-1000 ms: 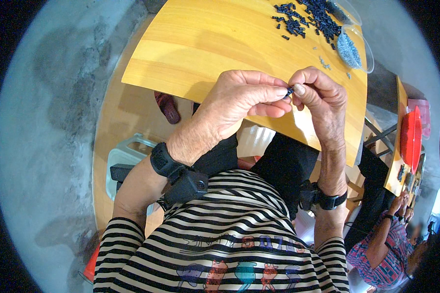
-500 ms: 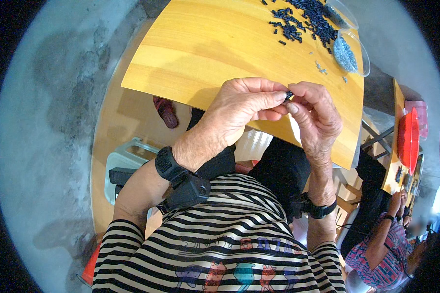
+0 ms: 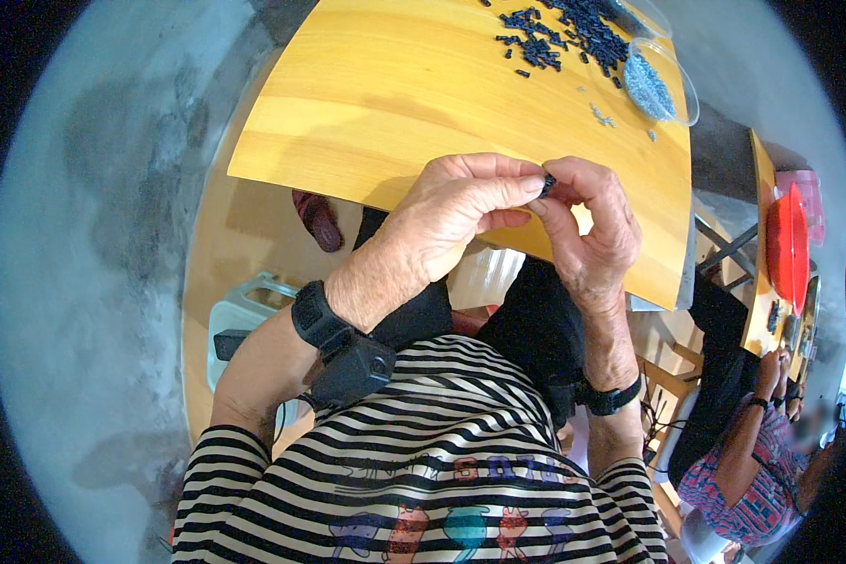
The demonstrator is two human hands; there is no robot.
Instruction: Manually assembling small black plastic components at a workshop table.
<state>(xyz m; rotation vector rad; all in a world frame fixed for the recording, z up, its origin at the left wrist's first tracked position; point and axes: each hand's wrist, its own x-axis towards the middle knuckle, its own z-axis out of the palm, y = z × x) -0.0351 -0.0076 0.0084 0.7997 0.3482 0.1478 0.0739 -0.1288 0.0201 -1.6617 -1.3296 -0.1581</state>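
Note:
Between my fingertips, over the table's near edge, is a small black plastic piece [image 3: 548, 184]. My left hand [image 3: 465, 202] pinches it from the left with thumb and forefinger. From the other side my right hand [image 3: 592, 221] closes thumb and forefinger on the same piece. Most of the piece is hidden by the fingers. A loose pile of similar black pieces [image 3: 587, 38] lies at the far side of the yellow table [image 3: 367, 103]. Beside the pile, a clear round tub [image 3: 650, 85] holds many small silvery parts, and several more such parts [image 3: 602, 117] lie loose nearby.
Another clear tub [image 3: 641, 14] stands behind the first. Below the table's left part are a pale green stool [image 3: 244, 301] and a dark red shoe [image 3: 320, 221]. On the right, a person [image 3: 743, 470] sits at another table with a red basin [image 3: 788, 249].
Both hands have shifted slightly left with the black piece still pinched between them. The whole view has tilted a little, so the table and pile sit slightly higher and further left.

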